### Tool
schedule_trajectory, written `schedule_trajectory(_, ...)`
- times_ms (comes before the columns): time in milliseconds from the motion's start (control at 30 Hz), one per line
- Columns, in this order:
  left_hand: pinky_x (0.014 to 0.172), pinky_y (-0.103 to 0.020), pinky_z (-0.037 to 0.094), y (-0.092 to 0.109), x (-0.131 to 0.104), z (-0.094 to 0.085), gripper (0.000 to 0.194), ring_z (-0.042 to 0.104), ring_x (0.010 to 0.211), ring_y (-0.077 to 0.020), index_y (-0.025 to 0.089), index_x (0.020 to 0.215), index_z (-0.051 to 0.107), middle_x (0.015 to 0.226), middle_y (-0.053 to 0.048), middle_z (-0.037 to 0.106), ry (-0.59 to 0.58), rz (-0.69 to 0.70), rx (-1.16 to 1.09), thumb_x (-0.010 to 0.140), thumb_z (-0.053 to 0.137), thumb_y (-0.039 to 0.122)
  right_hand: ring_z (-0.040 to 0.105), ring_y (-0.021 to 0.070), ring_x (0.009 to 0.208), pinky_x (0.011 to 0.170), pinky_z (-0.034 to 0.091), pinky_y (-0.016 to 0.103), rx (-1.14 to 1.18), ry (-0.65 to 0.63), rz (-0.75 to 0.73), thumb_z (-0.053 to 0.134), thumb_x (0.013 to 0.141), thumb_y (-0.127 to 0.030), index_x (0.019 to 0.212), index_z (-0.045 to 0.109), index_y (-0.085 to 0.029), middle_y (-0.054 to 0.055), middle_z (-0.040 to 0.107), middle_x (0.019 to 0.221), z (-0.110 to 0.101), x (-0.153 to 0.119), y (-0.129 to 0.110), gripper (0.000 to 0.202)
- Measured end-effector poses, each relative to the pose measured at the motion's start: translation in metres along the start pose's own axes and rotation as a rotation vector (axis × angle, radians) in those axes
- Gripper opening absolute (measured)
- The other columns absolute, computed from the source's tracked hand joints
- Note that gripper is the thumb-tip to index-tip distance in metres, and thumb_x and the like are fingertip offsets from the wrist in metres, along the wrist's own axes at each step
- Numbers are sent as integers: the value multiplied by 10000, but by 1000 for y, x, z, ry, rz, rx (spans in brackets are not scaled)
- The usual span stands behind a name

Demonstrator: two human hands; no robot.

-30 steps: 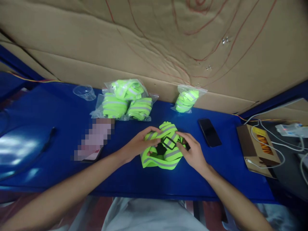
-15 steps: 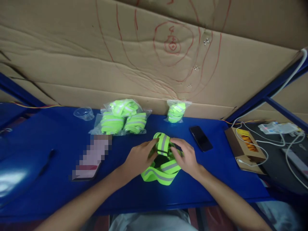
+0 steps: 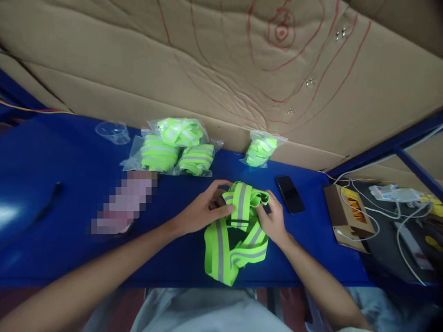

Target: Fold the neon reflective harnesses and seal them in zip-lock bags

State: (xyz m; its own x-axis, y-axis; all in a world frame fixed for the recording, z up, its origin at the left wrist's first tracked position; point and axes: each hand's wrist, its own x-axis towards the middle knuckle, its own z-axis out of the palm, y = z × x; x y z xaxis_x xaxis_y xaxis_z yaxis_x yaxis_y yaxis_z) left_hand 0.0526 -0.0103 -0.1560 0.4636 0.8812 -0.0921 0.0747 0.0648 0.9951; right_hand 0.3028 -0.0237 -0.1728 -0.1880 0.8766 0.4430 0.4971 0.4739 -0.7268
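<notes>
A neon-yellow reflective strap [image 3: 241,203] with a grey stripe is partly gathered between my two hands. Its loose loops hang down toward the table's front edge. My left hand [image 3: 211,207] grips the gathered part from the left, thumb on top and fingers behind it. From the right, my right hand [image 3: 273,216] pinches the folded loops; some of its fingertips are hidden behind the strap. A small black slider shows low on the front fold. Behind my hands, similar straps in clear bags [image 3: 176,150] lie in a pile, and one bagged strap [image 3: 262,150] sits apart.
On the blue table [image 3: 104,263] are a black phone [image 3: 290,193] at right and a pixelated flat device [image 3: 126,203] at left. A clear plastic piece [image 3: 113,132] lies at the back. An open cardboard box [image 3: 349,216] with cables stands at right, before a cardboard wall [image 3: 138,78].
The gathered strap has turned and opened out slightly, and its loose loops hang lower. Both hands stay on it, with the right hand farther round its right side. The view has shifted and tilted.
</notes>
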Motion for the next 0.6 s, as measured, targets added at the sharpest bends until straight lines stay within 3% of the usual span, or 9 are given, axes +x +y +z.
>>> schedule_trajectory(67, 608, -223, 428, -2, -1, 3, 606, 607, 732, -139, 215, 1269, 562, 912, -5, 669, 1, -7, 175, 849, 751, 610, 645, 207, 928, 825, 547, 345, -28, 64, -6, 610, 993, -267, 1098, 702, -238, 51, 652, 984, -7, 1, -3, 142)
schedule_trajectory(133, 607, -218, 411, -2, -2, 4, 465, 564, 686, -120, 186, 1088, 621, 793, 21, 615, -13, 1, 195, 879, 726, 588, 623, 226, 1046, 930, 530, 390, -84, 155, -41, 633, 979, -265, 1131, 714, -261, 66, 615, 1070, -14, 3, -5, 172)
schedule_trajectory(267, 646, -209, 473, 6, -2, 2, 401, 565, 706, -101, 167, 955, 587, 813, 19, 604, 45, 61, -143, 872, 755, 522, 577, 269, 1246, 1087, 464, 458, 2, 268, -65, 717, 925, -358, 1074, 703, -262, 84, 593, 1220, -24, 10, -2, 179)
schedule_trajectory(333, 611, -200, 482, 8, 0, 0, 408, 559, 671, -92, 175, 1070, 588, 814, 24, 607, 108, 84, -253, 881, 757, 494, 629, 252, 1154, 1014, 507, 414, 165, 237, 75, 723, 918, -443, 1035, 662, -245, 69, 643, 1149, -26, 13, 2, 238)
schedule_trajectory(433, 541, -193, 461, 2, 3, -3, 448, 571, 629, -92, 207, 1285, 526, 852, 20, 624, 261, 120, -235, 954, 680, 466, 622, 162, 791, 740, 518, 287, 262, 217, 269, 646, 971, -502, 1021, 629, -239, -1, 640, 889, -25, 14, 9, 268)
schedule_trajectory(533, 581, -198, 485, -7, 0, 1, 299, 626, 713, -96, 216, 1254, 544, 962, -13, 643, 411, 255, -29, 1028, 575, 410, 569, 129, 732, 689, 472, 243, 235, 248, 300, 678, 962, -471, 998, 649, -233, -27, 621, 830, -24, 13, 7, 243)
schedule_trajectory(600, 728, -224, 534, -8, -9, 9, 207, 668, 863, -115, 217, 1213, 575, 1027, -34, 666, 382, 490, 248, 1040, 559, 330, 587, 133, 778, 724, 480, 243, 234, 249, 310, 754, 908, -458, 1001, 670, -233, -25, 654, 858, -24, 12, 2, 258)
